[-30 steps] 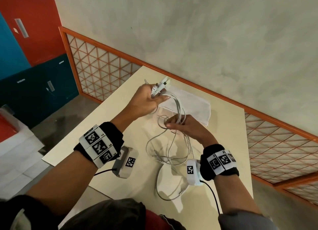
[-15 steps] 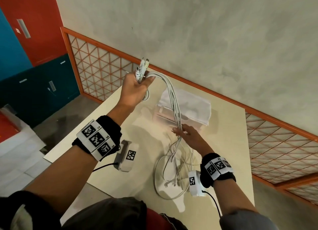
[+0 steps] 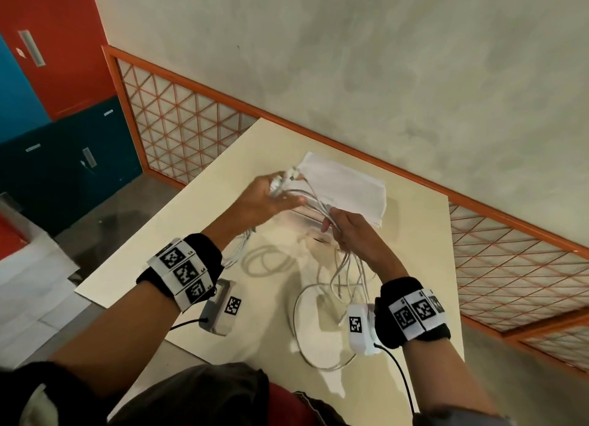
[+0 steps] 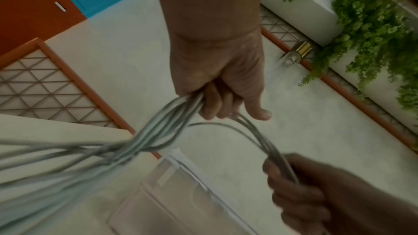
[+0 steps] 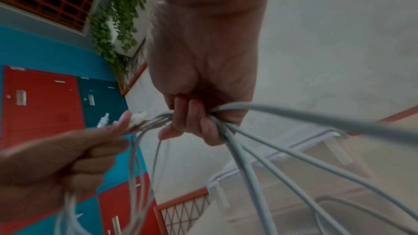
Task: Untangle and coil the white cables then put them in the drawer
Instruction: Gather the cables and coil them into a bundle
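Several white cables (image 3: pixel 318 205) run between my two hands above the cream table (image 3: pixel 414 266). My left hand (image 3: pixel 274 196) grips the bundle near its plug ends (image 3: pixel 291 175), which stick out past the fingers. My right hand (image 3: pixel 338 228) grips the same strands a short way along. From it the loose ends hang down to a wide loop (image 3: pixel 306 336) on the table. In the left wrist view the cables (image 4: pixel 162 128) leave my left hand's fist (image 4: pixel 221 99) in two bunches. The right wrist view shows my right hand (image 5: pixel 199 119) curled round the strands (image 5: pixel 260 149).
A translucent plastic drawer box with a white top (image 3: pixel 347 186) stands on the table just behind my hands. Another cable loop (image 3: pixel 271 263) lies below my left hand. An orange lattice railing (image 3: pixel 178 132) and a grey wall border the table's far side; its near-left edge (image 3: pixel 153 244) drops to the floor.
My left hand, lifted high with the plug ends half a second ago, has come back down close to my right hand. My right hand has moved up and further from me along the bundle.
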Demonstrator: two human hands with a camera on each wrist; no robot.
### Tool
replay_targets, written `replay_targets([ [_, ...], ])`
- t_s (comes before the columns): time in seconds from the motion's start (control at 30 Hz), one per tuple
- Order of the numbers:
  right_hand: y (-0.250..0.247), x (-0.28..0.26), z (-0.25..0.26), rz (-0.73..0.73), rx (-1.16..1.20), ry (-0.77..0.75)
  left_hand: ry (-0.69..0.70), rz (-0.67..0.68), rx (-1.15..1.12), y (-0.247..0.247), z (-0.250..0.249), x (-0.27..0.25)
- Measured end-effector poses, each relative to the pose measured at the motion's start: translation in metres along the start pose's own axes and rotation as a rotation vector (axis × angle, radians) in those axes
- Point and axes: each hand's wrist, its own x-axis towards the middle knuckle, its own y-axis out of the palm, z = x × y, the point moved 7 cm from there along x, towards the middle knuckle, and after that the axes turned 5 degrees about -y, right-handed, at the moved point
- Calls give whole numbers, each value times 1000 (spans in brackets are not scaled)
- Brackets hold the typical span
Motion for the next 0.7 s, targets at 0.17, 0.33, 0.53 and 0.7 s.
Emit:
replay_targets([
  [0.17,2,-3,22,69,41,13,85,232,-3,32,0,-13],
  [0.33,0,-3,16,65,-15,39,146,24,-183,23,3,-13],
  [0.53,6,-2,7,92,-56,83,63,130,-40,32,10,-7],
  [0.7,16,1,19,140,49,53,91,210,263,44,26,-8],
])
